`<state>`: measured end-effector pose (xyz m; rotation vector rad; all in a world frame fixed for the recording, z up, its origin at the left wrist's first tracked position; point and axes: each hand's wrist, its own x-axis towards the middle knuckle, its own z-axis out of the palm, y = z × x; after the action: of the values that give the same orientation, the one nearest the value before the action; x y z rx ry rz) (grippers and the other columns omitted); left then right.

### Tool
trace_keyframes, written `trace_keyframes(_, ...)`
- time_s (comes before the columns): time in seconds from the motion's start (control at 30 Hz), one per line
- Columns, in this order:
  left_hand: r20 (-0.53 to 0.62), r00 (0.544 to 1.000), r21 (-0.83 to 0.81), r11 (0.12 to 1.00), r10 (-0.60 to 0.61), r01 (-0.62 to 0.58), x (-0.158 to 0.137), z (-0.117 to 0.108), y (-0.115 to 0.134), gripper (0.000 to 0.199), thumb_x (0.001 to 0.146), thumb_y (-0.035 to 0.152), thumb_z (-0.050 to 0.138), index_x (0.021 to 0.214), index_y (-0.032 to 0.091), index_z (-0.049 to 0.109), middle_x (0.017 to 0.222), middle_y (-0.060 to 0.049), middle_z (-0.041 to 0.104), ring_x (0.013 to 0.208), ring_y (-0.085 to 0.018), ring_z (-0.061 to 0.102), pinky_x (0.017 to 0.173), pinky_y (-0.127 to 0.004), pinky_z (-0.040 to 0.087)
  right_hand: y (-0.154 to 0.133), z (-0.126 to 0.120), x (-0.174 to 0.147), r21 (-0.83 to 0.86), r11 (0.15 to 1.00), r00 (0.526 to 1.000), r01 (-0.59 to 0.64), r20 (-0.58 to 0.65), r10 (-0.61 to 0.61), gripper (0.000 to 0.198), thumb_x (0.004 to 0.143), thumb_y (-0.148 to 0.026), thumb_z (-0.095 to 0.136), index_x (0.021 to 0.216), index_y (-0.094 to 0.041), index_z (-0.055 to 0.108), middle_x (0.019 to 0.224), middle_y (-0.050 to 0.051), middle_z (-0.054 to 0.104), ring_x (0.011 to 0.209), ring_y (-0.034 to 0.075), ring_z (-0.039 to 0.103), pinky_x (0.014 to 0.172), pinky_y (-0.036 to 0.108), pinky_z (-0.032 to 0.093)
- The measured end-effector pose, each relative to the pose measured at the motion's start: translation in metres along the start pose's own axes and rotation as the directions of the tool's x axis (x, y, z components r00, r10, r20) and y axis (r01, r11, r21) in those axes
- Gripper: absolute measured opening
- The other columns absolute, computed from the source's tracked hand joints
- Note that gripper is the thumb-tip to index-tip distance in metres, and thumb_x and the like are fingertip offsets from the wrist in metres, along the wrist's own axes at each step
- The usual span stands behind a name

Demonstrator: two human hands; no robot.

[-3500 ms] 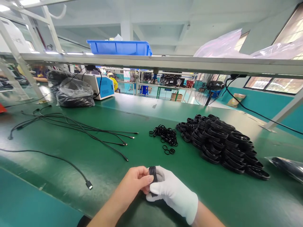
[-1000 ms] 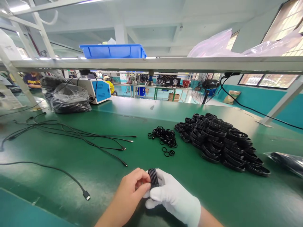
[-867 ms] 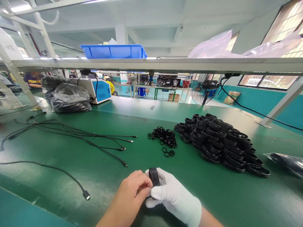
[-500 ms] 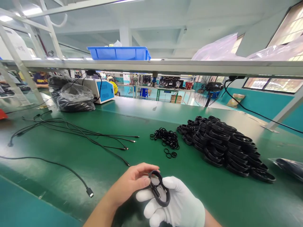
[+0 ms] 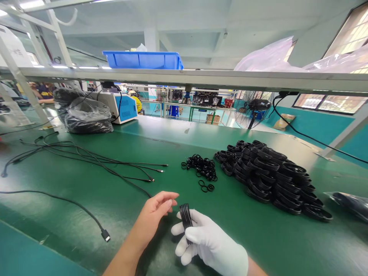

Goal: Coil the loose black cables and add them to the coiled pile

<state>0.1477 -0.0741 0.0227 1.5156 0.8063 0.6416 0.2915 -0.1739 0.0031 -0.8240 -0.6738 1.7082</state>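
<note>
A coiled black cable (image 5: 185, 216) is held edge-on in my right hand (image 5: 211, 237), which wears a white glove. The thumb presses on the near side of the coil and the gloved fingers are behind it. My left hand (image 5: 159, 209) is bare and just left of the coil, apart from it. Its fingers are loosely bent with nothing seen in them. Beyond the hands lies a small heap of black rings (image 5: 201, 166), with a few loose rings (image 5: 205, 187) in front. To the right is a large pile of coiled black cables (image 5: 264, 172).
Long black cables (image 5: 94, 155) stretch over the green table (image 5: 161, 140) at left, and one cable end (image 5: 105, 234) lies nearer. A plastic bag (image 5: 87, 117) and a blue-white machine (image 5: 123, 105) stand behind. A shelf (image 5: 201, 79) crosses above, carrying a blue bin (image 5: 143, 60).
My left hand has let go of the coil and moved slightly left. My right hand has turned the coil from showing its open loop to edge-on.
</note>
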Motion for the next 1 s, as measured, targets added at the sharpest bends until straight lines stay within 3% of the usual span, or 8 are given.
trace_keyframes(0.2, -0.073, 0.996, 0.043, 0.998, 0.042, -0.039, -0.011, 0.006, 0.003, 0.016, 0.082, 0.032, 0.052, 0.083, 0.019, 0.061, 0.077, 0.001, 0.058, 0.071, -0.014, 0.049, 0.068, -0.024, 0.039, 0.003, -0.011, 0.002, 0.153, 0.988, 0.99, 0.034, 0.129, -0.054, 0.043, 0.077, -0.028, 0.06, 0.114, -0.011, 0.045, 0.103, 0.013, 0.059, 0.072, 0.018, 0.066, 0.058, 0.027, 0.053)
trace_keyframes(0.37, 0.085, 0.996, 0.135, 0.991, 0.006, -0.017, -0.02, 0.017, 0.007, 0.011, 0.079, 0.027, 0.054, 0.079, 0.018, 0.061, 0.067, 0.004, 0.049, 0.065, -0.012, 0.043, 0.063, -0.023, 0.035, 0.003, -0.011, 0.003, 0.185, 0.982, 0.976, 0.039, 0.202, -0.077, 0.037, 0.08, -0.028, 0.056, 0.111, -0.008, 0.048, 0.089, 0.011, 0.061, 0.073, 0.017, 0.066, 0.058, 0.026, 0.054)
trace_keyframes(0.6, 0.173, 0.985, 0.207, 0.977, 0.013, -0.049, -0.02, 0.018, 0.011, 0.009, 0.074, 0.021, 0.055, 0.065, 0.018, 0.055, 0.068, 0.004, 0.047, 0.066, -0.013, 0.042, 0.063, -0.023, 0.034, -0.001, -0.005, 0.002, 0.102, 0.994, 0.985, -0.041, 0.171, 0.023, 0.047, 0.071, -0.023, 0.068, 0.11, -0.009, 0.046, 0.078, 0.007, 0.059, 0.069, 0.014, 0.064, 0.058, 0.024, 0.054)
trace_keyframes(1.0, 0.275, 0.961, 0.09, 0.995, 0.01, -0.036, -0.017, 0.009, 0.009, 0.011, 0.078, 0.022, 0.051, 0.068, 0.018, 0.053, 0.068, 0.004, 0.048, 0.068, -0.013, 0.042, 0.066, -0.023, 0.035, -0.001, -0.001, 0.001, 0.062, 0.998, 0.993, -0.001, 0.117, -0.006, 0.041, 0.068, -0.027, 0.071, 0.1, -0.011, 0.05, 0.087, 0.006, 0.056, 0.067, 0.014, 0.065, 0.056, 0.024, 0.053)
